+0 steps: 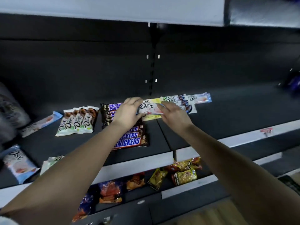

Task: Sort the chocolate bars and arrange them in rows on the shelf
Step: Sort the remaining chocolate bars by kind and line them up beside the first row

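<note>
Currently left hand [128, 112] and right hand [174, 116] grip opposite ends of a white-pink Dove bar [148, 108], held over a yellow Dove bar [153, 117] near the shelf [235, 114] back edge. Snickers row [129, 140] under left wrist; green Dove row [76, 123] further left.

The dark shelf [227, 114] bears rows of Dove bars [76, 122] and Snickers bars [129, 140].

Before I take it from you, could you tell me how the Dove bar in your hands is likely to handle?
The Dove bar spans from the left hand to the right hand without sagging, so it is probably stiff. Held only by its ends, it is likely light. Its glossy wrapper may be slippery.
</note>
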Tool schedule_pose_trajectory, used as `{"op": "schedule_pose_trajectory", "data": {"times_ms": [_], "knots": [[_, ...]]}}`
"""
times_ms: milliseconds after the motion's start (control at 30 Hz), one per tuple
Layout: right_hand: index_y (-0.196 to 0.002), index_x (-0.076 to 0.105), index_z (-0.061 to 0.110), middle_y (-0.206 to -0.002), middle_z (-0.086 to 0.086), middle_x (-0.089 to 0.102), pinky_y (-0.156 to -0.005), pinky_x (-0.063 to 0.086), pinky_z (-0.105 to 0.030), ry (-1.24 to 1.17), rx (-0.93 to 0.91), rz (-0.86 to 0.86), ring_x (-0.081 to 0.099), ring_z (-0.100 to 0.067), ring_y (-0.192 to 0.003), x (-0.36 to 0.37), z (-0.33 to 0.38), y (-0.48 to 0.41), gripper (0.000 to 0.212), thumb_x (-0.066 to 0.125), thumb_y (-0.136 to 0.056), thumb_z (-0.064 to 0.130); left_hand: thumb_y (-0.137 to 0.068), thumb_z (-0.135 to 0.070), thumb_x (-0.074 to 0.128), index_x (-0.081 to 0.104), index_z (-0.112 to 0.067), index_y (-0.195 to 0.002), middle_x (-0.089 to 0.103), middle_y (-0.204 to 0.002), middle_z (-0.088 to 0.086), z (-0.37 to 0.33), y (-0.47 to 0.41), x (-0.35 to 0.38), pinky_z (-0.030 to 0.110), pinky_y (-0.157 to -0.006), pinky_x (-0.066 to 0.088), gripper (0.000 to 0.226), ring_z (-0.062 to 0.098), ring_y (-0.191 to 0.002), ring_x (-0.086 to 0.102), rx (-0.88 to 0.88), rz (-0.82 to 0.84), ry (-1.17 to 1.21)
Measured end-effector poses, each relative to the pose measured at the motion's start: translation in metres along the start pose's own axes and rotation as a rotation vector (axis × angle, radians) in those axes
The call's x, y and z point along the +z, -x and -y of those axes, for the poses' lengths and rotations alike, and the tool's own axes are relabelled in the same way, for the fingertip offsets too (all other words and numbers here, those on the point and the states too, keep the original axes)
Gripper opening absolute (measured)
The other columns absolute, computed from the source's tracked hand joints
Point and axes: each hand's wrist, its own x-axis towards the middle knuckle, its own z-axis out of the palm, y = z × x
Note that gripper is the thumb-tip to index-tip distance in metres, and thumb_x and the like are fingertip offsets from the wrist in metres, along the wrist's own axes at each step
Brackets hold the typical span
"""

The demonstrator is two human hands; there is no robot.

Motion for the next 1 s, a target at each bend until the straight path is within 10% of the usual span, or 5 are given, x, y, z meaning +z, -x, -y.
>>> {"op": "schedule_pose_trajectory", "data": {"times_ms": [667, 1000], "knots": [[-0.102, 0.071, 0.017, -0.106, -0.003, 0.069, -0.063, 0.056, -0.032, -0.058, 0.033, -0.032, 0.065, -0.025, -0.095, -0.001, -0.187, 0.069, 0.038, 0.078, -0.066, 0.007, -0.081, -0.007, 0.067, 0.052, -0.005, -0.128, 0.045, -0.128, 0.010, -0.150, -0.082, 0.119, 0.010, -0.100, 0.021, 0.049, 0.020, -0.120, 0.046, -0.045, 0.000, 0.287], [-0.130, 0.055, 0.023, -0.139, 0.000, 0.049, -0.098, 0.042, -0.032, -0.150, 0.126, 0.166, 0.039, -0.021, -0.129, 0.025, -0.261, 0.101, 0.037, 0.051, -0.093, 0.018, -0.088, -0.001, 0.055, 0.053, -0.006, -0.129, 0.050, -0.136, 0.006, -0.198, -0.107, 0.185, 0.019, -0.107, 0.026, 0.042, 0.023, -0.126, 0.047, 0.028, 0.021, 0.173]]}}
